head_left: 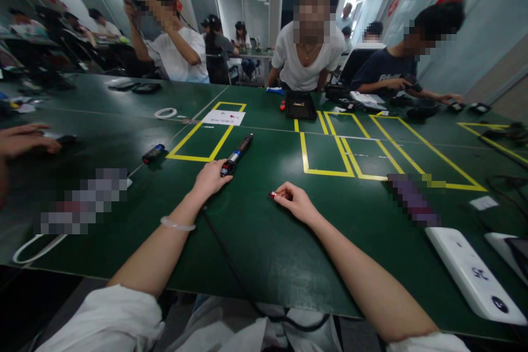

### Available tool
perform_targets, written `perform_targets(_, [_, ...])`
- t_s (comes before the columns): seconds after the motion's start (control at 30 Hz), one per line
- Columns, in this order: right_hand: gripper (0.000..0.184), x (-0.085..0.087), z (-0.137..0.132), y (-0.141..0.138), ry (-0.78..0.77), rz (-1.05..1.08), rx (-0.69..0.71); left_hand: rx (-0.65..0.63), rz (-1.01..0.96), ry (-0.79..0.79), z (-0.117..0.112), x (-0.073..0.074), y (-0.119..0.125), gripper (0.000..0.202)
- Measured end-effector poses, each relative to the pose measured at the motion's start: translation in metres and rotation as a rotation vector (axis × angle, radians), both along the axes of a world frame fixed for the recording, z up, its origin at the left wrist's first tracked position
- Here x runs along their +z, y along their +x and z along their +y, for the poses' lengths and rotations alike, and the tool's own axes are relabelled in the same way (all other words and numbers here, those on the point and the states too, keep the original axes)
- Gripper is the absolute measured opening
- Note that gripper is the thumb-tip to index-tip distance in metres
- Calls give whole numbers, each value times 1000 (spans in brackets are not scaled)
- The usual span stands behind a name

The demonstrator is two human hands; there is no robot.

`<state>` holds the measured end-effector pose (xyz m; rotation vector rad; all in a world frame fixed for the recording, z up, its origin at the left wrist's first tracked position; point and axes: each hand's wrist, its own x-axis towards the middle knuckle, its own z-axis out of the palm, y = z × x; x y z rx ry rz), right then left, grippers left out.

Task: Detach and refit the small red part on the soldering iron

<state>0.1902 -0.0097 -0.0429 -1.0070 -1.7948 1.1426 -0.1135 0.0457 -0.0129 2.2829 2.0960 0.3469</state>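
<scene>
My left hand (209, 180) is closed around the rear end of a slim black tool with a blue band (239, 154), which looks like an electric screwdriver. Its tapered tip points away from me and to the right. Farther right, my right hand (295, 202) rests low over the table, thumb and forefinger pinching a small red-and-white piece (273, 194) too small to name. A shorter black and blue cylinder (153, 153) lies left of my left hand. From under my left wrist a black cable (225, 253) runs down over the table edge.
Yellow tape outlines (328, 171) mark the green table (264, 264). A paper label (225, 117), a black tray (300, 105) and a white power bank (474, 275) lie on it. Blurred-out phone-like objects flank my arms. A co-worker's hand (28, 139) reaches in from the left; several people sit opposite.
</scene>
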Motion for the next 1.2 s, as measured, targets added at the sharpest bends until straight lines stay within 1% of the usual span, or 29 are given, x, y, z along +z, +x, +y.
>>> perform_targets(0.1, [23,0,-1,-1,19,-7,-9,-128,-32,17,-13,-2,34,60])
perform_targets(0.23, [18,1,-1,-1,74,-31,-33,-280,-94,7,-36,-1,76,59])
perform_targets(0.33, [14,-1,-1,0,127,-97,-52,-354,-117,-11,-51,2,97,56])
perform_targets(0.4, [12,-1,0,1,153,-175,-61,-405,-125,-16,-57,3,106,54])
perform_targets(0.57, [14,-3,2,1,219,-344,-89,-512,-136,-35,-61,4,110,55])
perform_targets(0.7, [18,-5,3,-1,223,-327,-96,-540,-113,-36,-59,2,108,61])
perform_targets(0.83, [12,-2,1,-2,219,-253,-34,-524,-110,-41,-61,2,111,65])
perform_targets(0.97, [9,4,-3,0,233,-199,-8,-468,-107,-23,-63,1,118,60])
perform_targets(1.1, [11,7,-4,0,255,-226,-58,-443,-123,-40,-62,2,122,54])
perform_targets(1.2, [14,5,-4,-2,260,-218,-104,-477,-168,-55,-59,4,121,51])
